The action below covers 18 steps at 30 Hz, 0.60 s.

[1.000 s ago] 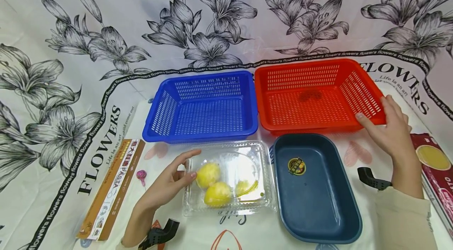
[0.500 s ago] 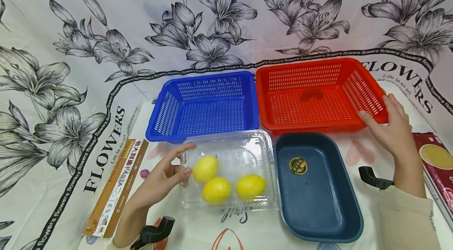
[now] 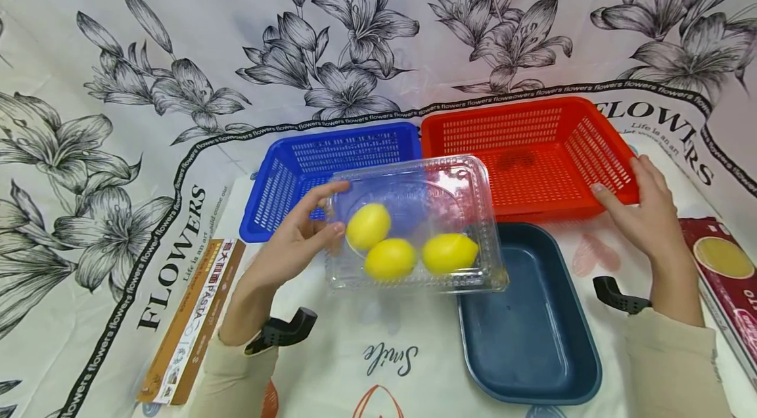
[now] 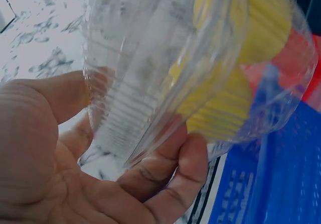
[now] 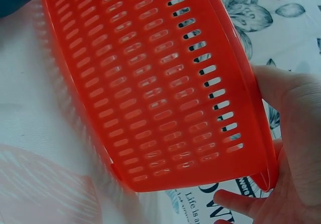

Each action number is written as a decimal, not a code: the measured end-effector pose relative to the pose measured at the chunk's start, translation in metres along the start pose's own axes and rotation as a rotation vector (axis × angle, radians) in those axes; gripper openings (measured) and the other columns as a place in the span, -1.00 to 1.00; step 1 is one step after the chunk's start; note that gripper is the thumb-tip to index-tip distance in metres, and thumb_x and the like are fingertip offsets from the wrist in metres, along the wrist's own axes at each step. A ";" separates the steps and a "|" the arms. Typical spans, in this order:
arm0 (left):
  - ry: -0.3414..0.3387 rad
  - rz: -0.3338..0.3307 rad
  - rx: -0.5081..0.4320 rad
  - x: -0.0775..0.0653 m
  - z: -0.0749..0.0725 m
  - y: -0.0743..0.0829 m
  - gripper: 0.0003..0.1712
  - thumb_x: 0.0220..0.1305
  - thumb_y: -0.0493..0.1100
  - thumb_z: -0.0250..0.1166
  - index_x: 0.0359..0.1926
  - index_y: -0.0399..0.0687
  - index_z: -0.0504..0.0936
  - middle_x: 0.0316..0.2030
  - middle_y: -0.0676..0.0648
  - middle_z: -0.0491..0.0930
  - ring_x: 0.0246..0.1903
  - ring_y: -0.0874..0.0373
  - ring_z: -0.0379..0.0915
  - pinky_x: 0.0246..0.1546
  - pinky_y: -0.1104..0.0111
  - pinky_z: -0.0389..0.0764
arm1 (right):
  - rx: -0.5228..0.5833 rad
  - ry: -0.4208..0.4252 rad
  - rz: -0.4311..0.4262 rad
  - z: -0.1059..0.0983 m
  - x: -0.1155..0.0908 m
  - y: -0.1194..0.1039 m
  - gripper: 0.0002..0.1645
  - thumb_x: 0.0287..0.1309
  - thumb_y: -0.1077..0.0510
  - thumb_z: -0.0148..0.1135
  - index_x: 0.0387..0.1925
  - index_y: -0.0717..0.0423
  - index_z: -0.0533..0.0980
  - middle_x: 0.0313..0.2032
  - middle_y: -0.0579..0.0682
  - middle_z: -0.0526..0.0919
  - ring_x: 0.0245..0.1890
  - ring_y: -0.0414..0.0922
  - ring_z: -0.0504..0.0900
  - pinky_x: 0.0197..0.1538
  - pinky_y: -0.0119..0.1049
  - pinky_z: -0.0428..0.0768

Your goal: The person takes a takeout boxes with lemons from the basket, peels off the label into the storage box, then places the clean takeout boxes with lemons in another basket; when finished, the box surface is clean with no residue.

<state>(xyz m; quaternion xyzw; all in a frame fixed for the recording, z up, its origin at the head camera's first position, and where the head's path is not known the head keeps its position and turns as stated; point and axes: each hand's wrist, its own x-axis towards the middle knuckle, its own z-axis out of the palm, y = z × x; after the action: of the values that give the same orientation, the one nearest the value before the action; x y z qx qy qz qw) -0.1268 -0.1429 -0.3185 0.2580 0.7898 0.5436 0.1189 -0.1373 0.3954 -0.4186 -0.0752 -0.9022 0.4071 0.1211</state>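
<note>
My left hand point(image 3: 284, 250) grips the left end of a clear plastic clamshell box point(image 3: 408, 189), its thumb and fingers on either side of that end. Inside lie three yellow lemons point(image 3: 390, 259), seen through the plastic. The box hangs above the table, overlapping the front of the blue basket point(image 3: 253, 211) and a corner of the red basket point(image 3: 520, 208) in the head view. In the left wrist view, fingers curl under the box's ribbed wall point(image 4: 120, 118). My right hand point(image 3: 647, 217) holds the red basket's right front corner, thumb on one side of the rim point(image 5: 251, 93) and fingers on the other.
A dark blue plastic tub point(image 3: 526, 339) stands at the front right, partly under the box in view. A brown pasta box point(image 3: 192, 326) lies on the left, a dark red box point(image 3: 724, 273) on the far right. Flower-printed cloth point(image 3: 378, 89) rises behind the baskets.
My left hand has lifted the clamshell box off the table and carried it forward and slightly right, toward the baskets. The lemons have moved with it. My right hand stays on the red basket.
</note>
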 end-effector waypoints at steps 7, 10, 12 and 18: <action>-0.008 -0.001 0.001 0.051 0.020 0.008 -0.35 0.53 -0.19 0.14 0.52 0.34 0.21 0.43 -0.07 0.13 -0.53 -0.01 0.50 -0.54 0.33 0.46 | 0.013 0.014 -0.004 0.000 0.001 0.002 0.02 0.39 -0.15 0.08 0.61 0.21 -0.11 0.63 0.21 -0.23 0.58 0.41 -0.21 0.40 0.59 -0.14; -0.014 0.010 -0.007 0.069 0.027 0.008 -0.35 0.52 -0.19 0.15 0.50 0.38 0.23 0.33 -0.16 0.17 -0.53 0.01 0.53 -0.54 0.32 0.49 | 0.022 0.019 -0.002 0.001 0.002 0.002 0.01 0.38 -0.14 0.09 0.61 0.22 -0.10 0.63 0.22 -0.23 0.58 0.41 -0.19 0.40 0.59 -0.11; -0.016 0.019 -0.012 0.080 0.031 0.009 -0.34 0.51 -0.20 0.16 0.50 0.39 0.24 0.25 -0.18 0.18 -0.53 0.01 0.54 -0.56 0.33 0.47 | 0.026 0.021 -0.002 0.001 0.003 0.001 0.01 0.38 -0.14 0.10 0.61 0.22 -0.09 0.63 0.22 -0.23 0.58 0.41 -0.19 0.40 0.59 -0.10; -0.020 0.047 0.012 0.116 0.043 0.010 -0.35 0.50 -0.16 0.18 0.48 0.42 0.27 0.29 -0.04 0.23 -0.55 0.00 0.50 -0.53 0.35 0.49 | 0.031 0.018 0.005 -0.001 0.004 0.004 0.03 0.38 -0.15 0.10 0.61 0.21 -0.11 0.63 0.22 -0.24 0.56 0.44 -0.16 0.38 0.60 -0.07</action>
<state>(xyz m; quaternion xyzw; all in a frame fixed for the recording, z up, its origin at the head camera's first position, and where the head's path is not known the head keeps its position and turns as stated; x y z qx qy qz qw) -0.2017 -0.0437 -0.3150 0.2825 0.7856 0.5389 0.1124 -0.1403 0.3994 -0.4203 -0.0791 -0.8946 0.4204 0.1293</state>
